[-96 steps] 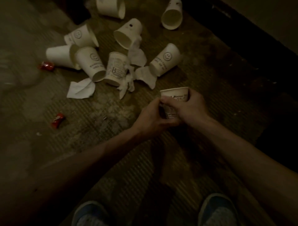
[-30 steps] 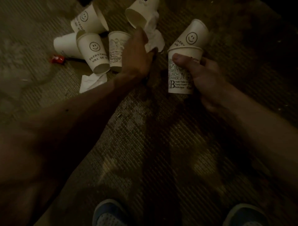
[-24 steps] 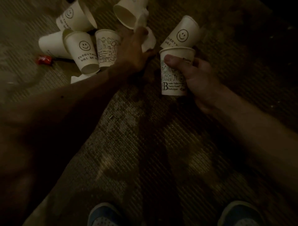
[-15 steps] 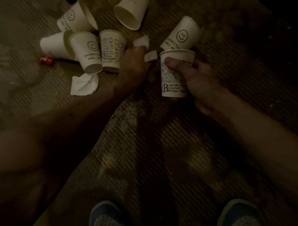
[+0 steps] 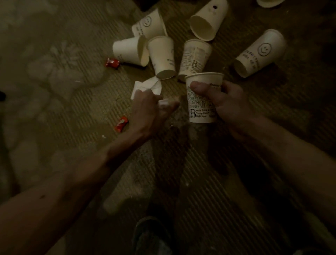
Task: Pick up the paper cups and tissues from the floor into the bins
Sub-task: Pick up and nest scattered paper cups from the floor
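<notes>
My right hand (image 5: 231, 103) grips an upright printed paper cup (image 5: 201, 107) just above the floor. Beside it on the left, my left hand (image 5: 151, 111) holds a small white tissue (image 5: 164, 103) in its curled fingers. A crumpled tissue (image 5: 148, 87) lies on the floor right behind that hand. Several white paper cups lie tipped over beyond: a smiley cup (image 5: 260, 52) at the right, a printed cup (image 5: 195, 58) in the middle, two plain ones (image 5: 162, 56) (image 5: 130, 51) at the left, another smiley cup (image 5: 149, 23) and an open-mouthed cup (image 5: 207, 20) farther back.
Two red candy wrappers (image 5: 112, 62) (image 5: 121, 124) lie on the ribbed mat to the left. A cup rim (image 5: 269, 2) shows at the top edge. My shoe (image 5: 151, 234) is at the bottom. No bin is in view.
My left hand took a tissue from among the cups and drew it back toward me, left of the held cup. The view shifted left, bringing the second wrapper into sight.
</notes>
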A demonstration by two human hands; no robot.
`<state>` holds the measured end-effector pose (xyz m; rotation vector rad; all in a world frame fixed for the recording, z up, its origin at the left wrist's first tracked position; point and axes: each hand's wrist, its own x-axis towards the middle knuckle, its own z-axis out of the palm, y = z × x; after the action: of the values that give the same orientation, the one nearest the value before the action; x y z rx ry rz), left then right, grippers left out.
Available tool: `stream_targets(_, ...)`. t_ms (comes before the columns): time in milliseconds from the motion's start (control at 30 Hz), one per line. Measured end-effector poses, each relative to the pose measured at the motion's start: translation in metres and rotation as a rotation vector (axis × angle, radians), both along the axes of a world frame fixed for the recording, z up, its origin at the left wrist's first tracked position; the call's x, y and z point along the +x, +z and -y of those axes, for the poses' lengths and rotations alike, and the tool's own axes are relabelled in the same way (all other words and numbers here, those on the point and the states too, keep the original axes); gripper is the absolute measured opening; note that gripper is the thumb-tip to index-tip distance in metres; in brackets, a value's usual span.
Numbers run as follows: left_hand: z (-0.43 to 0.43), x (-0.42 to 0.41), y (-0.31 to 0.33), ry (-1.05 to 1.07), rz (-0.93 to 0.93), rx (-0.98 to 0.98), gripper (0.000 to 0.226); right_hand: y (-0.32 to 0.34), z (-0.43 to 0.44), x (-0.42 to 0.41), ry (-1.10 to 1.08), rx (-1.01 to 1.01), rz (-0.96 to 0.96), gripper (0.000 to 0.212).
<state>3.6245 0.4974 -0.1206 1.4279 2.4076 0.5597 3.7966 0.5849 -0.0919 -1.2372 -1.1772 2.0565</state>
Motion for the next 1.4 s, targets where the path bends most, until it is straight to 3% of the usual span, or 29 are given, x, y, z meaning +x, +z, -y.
stream_targets(100,-0.001,-0.033,-0.006,0.031,-0.036,-0.018,0.039,-0.003,0.009,-0.016,0.049,-0.021,-0.025,0.043)
stream_targets(200,-0.009,-0.048,-0.015,-0.053,-0.016,-0.070,0.051,-0.008,0.015,-0.024,0.080,-0.019,-0.017,0.060)
stream_targets(333,-0.021,-0.046,-0.026,-0.133,-0.082,-0.057,0.060,-0.014,0.018,-0.025,0.117,-0.016,0.029,0.057)
stream_targets(500,-0.019,-0.040,-0.032,-0.075,-0.147,0.076,0.033,-0.019,0.021,-0.021,0.120,-0.057,0.064,0.076)
stream_targets(633,-0.014,-0.037,-0.025,-0.085,-0.055,0.109,0.026,-0.015,0.025,-0.019,0.133,-0.075,0.060,0.065)
stream_targets(733,0.005,-0.036,-0.015,-0.108,0.049,0.097,0.034,-0.013,0.030,-0.016,0.177,-0.074,0.037,0.056)
stream_targets(867,0.044,-0.063,-0.001,-0.050,0.040,0.049,0.019,-0.013,0.039,-0.014,0.206,-0.078,0.028,0.067)
stream_targets(933,0.062,-0.076,0.002,0.008,0.081,0.056,0.032,-0.013,0.042,-0.016,0.232,-0.086,0.033,0.060)
stream_targets(1067,0.085,-0.090,-0.011,0.143,0.054,-0.077,0.041,-0.014,0.052,-0.025,0.265,-0.114,0.057,0.075)
stream_targets(1167,0.091,-0.092,-0.027,0.041,-0.003,-0.181,0.046,-0.014,0.058,-0.030,0.280,-0.121,0.051,0.080)
stream_targets(1300,0.089,-0.087,-0.038,0.010,-0.158,-0.201,0.052,-0.015,0.058,-0.037,0.283,-0.122,0.090,0.076)
stream_targets(1400,0.087,-0.087,-0.038,-0.032,-0.167,-0.181,0.041,-0.015,0.057,-0.047,0.290,-0.064,0.138,0.066)
